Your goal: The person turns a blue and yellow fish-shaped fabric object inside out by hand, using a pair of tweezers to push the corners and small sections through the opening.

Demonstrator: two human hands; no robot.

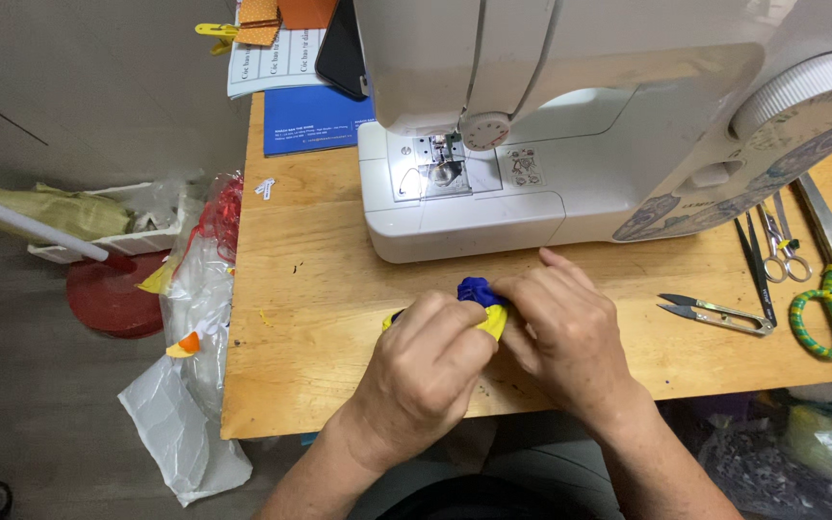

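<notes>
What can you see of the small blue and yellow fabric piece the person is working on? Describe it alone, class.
The fabric piece is small and soft-looking, bunched rather than flat, with a dark blue part on top and a yellow part beneath. It sits on the wooden table, just in front of the white sewing machine. The left hand and right hand both pinch it, covering most of it, so its full shape is hidden.
</notes>
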